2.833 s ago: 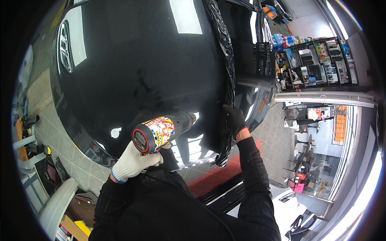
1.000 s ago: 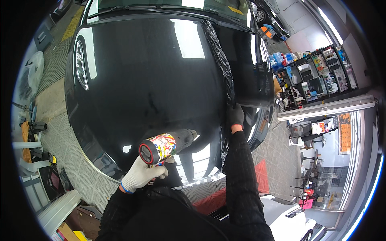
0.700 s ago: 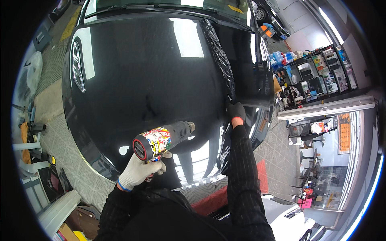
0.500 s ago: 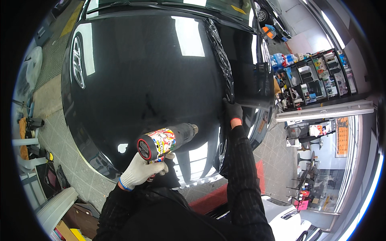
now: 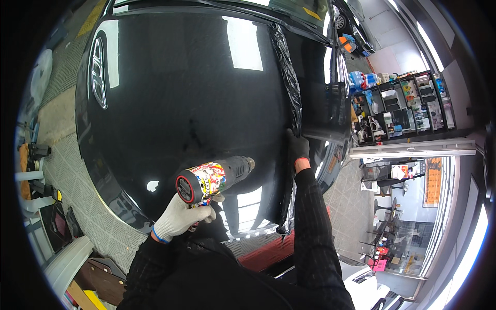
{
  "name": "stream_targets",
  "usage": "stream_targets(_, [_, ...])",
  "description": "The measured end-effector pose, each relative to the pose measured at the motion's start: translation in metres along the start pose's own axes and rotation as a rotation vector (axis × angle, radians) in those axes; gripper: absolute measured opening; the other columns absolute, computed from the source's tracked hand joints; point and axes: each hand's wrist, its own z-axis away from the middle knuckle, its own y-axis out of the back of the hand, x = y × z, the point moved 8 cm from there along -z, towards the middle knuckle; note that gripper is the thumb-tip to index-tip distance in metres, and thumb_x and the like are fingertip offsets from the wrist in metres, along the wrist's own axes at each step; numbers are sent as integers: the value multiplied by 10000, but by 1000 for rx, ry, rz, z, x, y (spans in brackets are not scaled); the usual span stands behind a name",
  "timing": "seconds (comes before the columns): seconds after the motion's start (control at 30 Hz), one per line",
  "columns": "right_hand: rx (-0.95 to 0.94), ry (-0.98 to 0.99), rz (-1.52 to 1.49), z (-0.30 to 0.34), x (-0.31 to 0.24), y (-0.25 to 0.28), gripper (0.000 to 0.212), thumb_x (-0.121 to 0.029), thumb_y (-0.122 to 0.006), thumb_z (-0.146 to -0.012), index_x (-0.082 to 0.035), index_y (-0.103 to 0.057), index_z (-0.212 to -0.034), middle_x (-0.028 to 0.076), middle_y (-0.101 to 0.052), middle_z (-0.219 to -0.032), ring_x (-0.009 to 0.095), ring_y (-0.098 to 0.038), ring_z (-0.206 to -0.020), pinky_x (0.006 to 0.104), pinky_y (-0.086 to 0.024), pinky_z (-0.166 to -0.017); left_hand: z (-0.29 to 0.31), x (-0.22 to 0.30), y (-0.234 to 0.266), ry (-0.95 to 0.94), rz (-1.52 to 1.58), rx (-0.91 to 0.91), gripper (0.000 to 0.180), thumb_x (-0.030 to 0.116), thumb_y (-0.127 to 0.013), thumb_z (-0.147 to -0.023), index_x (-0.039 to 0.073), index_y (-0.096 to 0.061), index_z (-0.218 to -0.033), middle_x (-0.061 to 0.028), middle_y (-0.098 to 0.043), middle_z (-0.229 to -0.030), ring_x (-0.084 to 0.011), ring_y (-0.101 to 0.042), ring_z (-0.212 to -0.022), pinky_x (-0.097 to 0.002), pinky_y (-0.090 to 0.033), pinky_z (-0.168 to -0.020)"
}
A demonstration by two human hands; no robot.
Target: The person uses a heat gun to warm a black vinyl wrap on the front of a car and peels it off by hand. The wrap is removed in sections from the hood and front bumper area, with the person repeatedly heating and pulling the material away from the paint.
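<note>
While the left hand (image 5: 178,219), in a white glove, grips a sticker-covered heat gun (image 5: 214,176) aimed across the glossy black car hood (image 5: 181,93), the right hand (image 5: 297,147) apparently pinches the black film (image 5: 287,72); warming seems underway, and stretching next needs steady tension.

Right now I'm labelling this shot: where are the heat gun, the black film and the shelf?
heat gun (image 5: 209,178), head view, stickered barrel.
black film (image 5: 289,82), head view, crumpled strip on the hood.
shelf (image 5: 400,106), head view, middle compartments.
</note>
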Motion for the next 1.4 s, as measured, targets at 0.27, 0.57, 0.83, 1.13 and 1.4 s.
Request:
stream_targets(0.27, [55,26,82,6,-3,6,772,-671,-727,-915,89,-786,-1036,316,-769,-961,435,-771,-1008,492,-553,-881,-1,-3,3,24,-92,-38,475,-62,-619,-863,-59,-626,-1338,-164,-742,-1227,-148,-728,-818,-298,-599,-681])
stream_targets(0.57, [-65,79,40,9,-9,10,710,-594,-707,-986,113,-750,-937,280,-743,-817,398,-748,-807,494,-536,-764,-5,-4,5,1,-36,-50,505,-49,-632,-857,-71,-609,-1361,-175,-741,-1229,-173,-748,-843,-326,-637,-729])
stream_targets(0.83, [-200,-123,-338,17,-1,8,579,-519,-763,-986,43,-746,-847,45,-640,-677,181,-627,-638,389,-469,-615,-5,-7,9,15,2,-31,475,-45,-634,-859,-70,-629,-1334,-176,-741,-1227,-169,-749,-842,-323,-638,-723])
stream_targets(1.13, [-367,-126,-503,33,-15,8,299,-306,-862,-915,-19,-779,-910,52,-721,-805,154,-667,-679,327,-508,-601,-1,-6,12,38,-47,2,397,52,-735,-855,-67,-710,-1233,-78,-765,-959,-102,-703,-766,-256,-575,-671])
stream_targets(1.4, [-444,273,58,18,40,9,264,-144,-792,-844,33,-758,-1036,132,-754,-850,230,-738,-734,372,-577,-667,10,-2,5,-1,-7,-17,449,12,-701,-841,-90,-670,-1277,-114,-766,-1067,-100,-689,-761,-278,-575,-681])
